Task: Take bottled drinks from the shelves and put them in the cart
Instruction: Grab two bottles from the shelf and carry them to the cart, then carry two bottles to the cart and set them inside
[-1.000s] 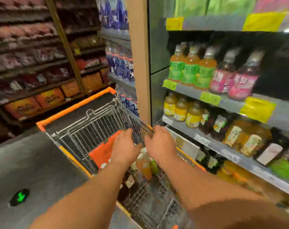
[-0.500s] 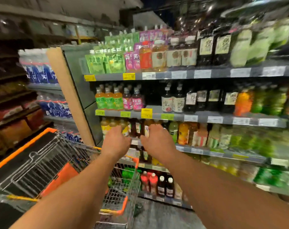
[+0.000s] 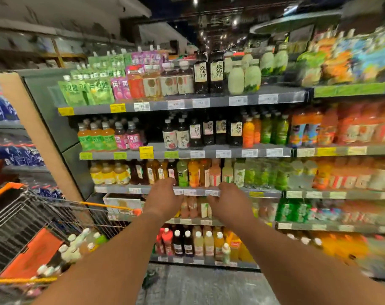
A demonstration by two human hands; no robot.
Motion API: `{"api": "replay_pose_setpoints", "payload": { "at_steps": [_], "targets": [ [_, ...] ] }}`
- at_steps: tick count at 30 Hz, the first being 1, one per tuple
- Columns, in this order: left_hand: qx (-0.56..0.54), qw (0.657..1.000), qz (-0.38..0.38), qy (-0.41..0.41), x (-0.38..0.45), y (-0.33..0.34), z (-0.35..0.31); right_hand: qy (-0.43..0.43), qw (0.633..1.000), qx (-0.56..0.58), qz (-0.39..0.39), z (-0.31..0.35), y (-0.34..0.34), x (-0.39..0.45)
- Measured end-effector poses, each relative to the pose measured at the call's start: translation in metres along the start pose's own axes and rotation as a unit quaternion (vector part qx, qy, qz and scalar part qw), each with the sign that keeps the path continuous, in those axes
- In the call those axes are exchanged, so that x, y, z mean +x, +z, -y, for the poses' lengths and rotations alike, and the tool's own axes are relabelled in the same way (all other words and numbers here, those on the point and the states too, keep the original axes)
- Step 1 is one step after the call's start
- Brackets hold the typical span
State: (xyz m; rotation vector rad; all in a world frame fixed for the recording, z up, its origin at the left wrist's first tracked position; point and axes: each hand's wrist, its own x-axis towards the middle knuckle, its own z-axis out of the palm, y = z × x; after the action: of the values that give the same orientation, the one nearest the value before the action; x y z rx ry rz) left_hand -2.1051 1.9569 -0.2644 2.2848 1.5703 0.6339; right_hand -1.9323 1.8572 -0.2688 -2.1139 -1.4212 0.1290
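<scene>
Both my arms reach forward toward the drink shelves. My left hand and my right hand hover empty, fingers loosely curled, in front of the third shelf's edge. Just above them stand bottled drinks in orange, green and brown. More bottles fill the bottom shelf below my hands. The wire cart with orange trim sits at lower left, holding several bottles with white caps.
Upper shelves hold green and pink pouches and dark tea bottles. A tan end panel separates this bay from blue packs on the left. Grey floor lies between me and the shelf.
My view swung right from the cart to the shelves. Both hands left the cart and moved right, now in front of the third shelf.
</scene>
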Motion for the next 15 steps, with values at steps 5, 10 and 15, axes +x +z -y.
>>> {"api": "replay_pose_setpoints", "payload": {
  "at_steps": [5, 10, 15],
  "targets": [
    [0.021, 0.999, 0.019, -0.017, 0.001, 0.002, -0.006, 0.009, 1.000, 0.016, 0.003, -0.012, 0.001, 0.007],
    [-0.018, 0.998, 0.020, -0.057, 0.029, 0.013, 0.011, 0.003, 0.999, 0.031, 0.026, 0.000, 0.025, 0.034],
    [-0.037, 0.996, 0.044, -0.072, 0.083, 0.038, 0.040, 0.004, 0.999, 0.029, 0.036, 0.010, 0.071, 0.081]
  ]
}}
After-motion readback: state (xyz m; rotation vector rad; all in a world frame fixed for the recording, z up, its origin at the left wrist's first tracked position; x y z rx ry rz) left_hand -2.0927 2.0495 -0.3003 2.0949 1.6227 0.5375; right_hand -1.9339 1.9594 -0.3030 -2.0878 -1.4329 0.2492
